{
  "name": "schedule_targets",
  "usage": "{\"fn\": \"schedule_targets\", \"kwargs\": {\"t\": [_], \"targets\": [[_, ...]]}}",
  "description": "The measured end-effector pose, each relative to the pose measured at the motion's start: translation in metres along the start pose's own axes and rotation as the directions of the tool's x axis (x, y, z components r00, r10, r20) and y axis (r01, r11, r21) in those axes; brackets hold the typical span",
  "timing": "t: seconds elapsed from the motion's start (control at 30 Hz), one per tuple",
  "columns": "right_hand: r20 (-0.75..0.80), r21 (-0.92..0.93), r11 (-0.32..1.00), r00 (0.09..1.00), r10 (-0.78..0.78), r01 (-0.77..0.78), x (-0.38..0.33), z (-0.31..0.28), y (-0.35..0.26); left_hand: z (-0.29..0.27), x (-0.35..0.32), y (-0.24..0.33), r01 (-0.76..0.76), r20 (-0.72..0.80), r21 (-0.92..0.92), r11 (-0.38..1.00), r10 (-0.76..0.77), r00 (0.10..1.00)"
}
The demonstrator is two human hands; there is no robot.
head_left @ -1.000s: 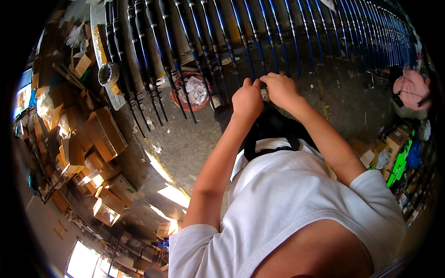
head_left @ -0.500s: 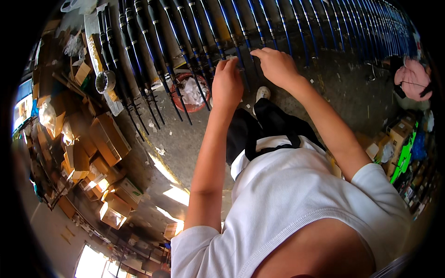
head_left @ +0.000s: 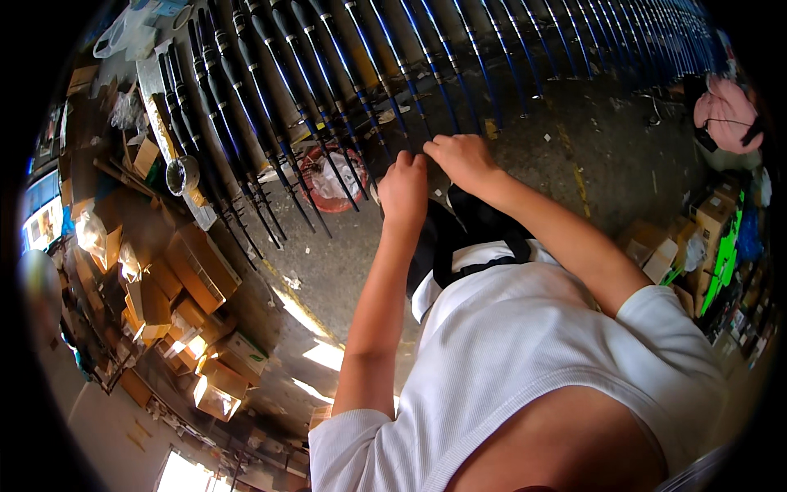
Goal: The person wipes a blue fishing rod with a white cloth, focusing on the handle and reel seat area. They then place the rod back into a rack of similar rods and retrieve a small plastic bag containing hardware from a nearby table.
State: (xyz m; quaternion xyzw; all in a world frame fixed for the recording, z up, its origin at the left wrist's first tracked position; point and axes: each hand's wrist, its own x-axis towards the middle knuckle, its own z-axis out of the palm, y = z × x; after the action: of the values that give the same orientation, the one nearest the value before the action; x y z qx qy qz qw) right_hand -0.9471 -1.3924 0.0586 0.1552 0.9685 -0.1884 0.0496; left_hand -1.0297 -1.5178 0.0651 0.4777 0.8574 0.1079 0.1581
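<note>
Both hands meet at the lower ends of a long row of dark rods with blue sections that lean side by side across the top of the view. Her or his left hand (head_left: 403,190) is curled, knuckles up, with the fingers bent in around something slim at the foot of one rod (head_left: 385,115); whether the fingers fully clasp it I cannot tell, because the back of the hand hides the grip. Just beside it, almost touching, the right hand (head_left: 463,160) is also bent, its fingertips pinched toward the same spot at the end of a neighbouring rod (head_left: 434,82), and what lies between those fingertips is too small to make out. The rods fan away from the hands toward the upper edge, their thin ends spreading left and right, and they stand over a grey concrete floor (head_left: 574,156). Near the left hand, on the floor under the rods, sits a red basin (head_left: 316,176) holding crumpled white material. Farther left lie many brown cardboard boxes (head_left: 201,266) in loose heaps, some open, with sunlight falling on a few. At the far right edge more boxes (head_left: 709,217) stand beside something green, and a pink bundle (head_left: 725,111) rests above them. Below the hands, the person's white shirt (head_left: 525,353) fills the lower middle of the view.
</note>
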Motion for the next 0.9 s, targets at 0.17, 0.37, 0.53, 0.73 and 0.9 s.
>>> {"fn": "schedule_targets", "kwargs": {"t": [0.17, 0.37, 0.53, 0.73, 0.9], "targets": [[-0.163, 0.237, 0.960, 0.968, 0.191, -0.150, -0.025, -0.042, 0.008, -0.030, -0.008, 0.023, 0.091, 0.034, -0.101, 0.991, -0.088, 0.996], [0.030, 0.047, 0.958, 0.959, 0.282, -0.283, -0.021, -0.052, 0.042, -0.014, 0.037, 0.057, -0.011, -0.006, -0.230, 0.973, 0.010, 1.000], [0.254, 0.044, 0.970, 0.942, 0.219, -0.238, -0.035, -0.047, 0.046, 0.007, 0.032, 0.058, -0.018, 0.128, -0.282, 0.959, 0.056, 0.990], [0.030, 0.156, 0.970, 0.983, 0.183, -0.186, -0.001, -0.044, 0.068, 0.004, 0.056, 0.055, 0.018, 0.027, -0.327, 0.945, -0.010, 1.000], [-0.117, 0.214, 0.957, 0.967, 0.226, -0.197, 0.018, -0.077, 0.076, -0.021, 0.080, 0.040, -0.050, -0.223, -0.372, 0.927, -0.037, 0.974]]}}
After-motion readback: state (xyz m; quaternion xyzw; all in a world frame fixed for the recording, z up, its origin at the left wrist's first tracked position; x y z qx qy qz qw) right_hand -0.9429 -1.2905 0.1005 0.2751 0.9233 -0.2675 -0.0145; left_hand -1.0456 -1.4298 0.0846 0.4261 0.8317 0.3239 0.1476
